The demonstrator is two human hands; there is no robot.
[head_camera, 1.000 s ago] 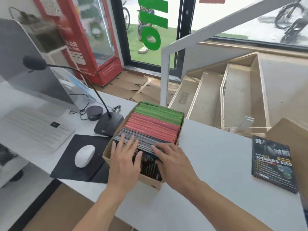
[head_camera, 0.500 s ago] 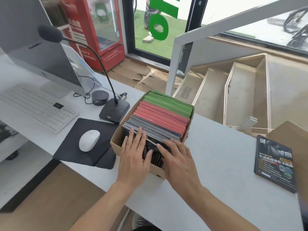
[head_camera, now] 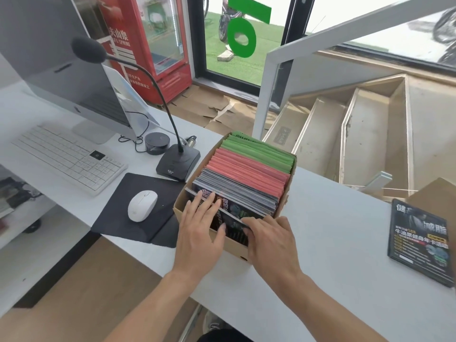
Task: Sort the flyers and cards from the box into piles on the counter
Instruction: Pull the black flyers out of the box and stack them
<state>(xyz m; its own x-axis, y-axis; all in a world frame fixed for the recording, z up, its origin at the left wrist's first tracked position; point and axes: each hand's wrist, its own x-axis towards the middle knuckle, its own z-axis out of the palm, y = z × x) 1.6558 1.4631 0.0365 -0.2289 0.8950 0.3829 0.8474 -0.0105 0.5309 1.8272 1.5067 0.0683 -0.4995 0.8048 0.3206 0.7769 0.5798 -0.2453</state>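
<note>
We have both hands at the near end of the box [head_camera: 288,191], which sits on the counter [head_camera: 333,218] with its long axis running away from us. Inside stand dark flyers [head_camera: 237,193] nearest us, then red cards [head_camera: 246,171], then green cards [head_camera: 261,151] at the far end. Our left hand [head_camera: 197,233] lies with straight fingers [head_camera: 206,202] spread over the front dark flyers, pressing them rather than gripping. Our right hand [head_camera: 269,240] curls its fingers [head_camera: 248,222] at the top edge of the front flyer; whether it truly pinches it we cannot tell. The flyers lie directly under and just beyond both sets of fingers, so we judge the lift goes upward, then rightward to the dark pile [head_camera: 419,243].
</note>
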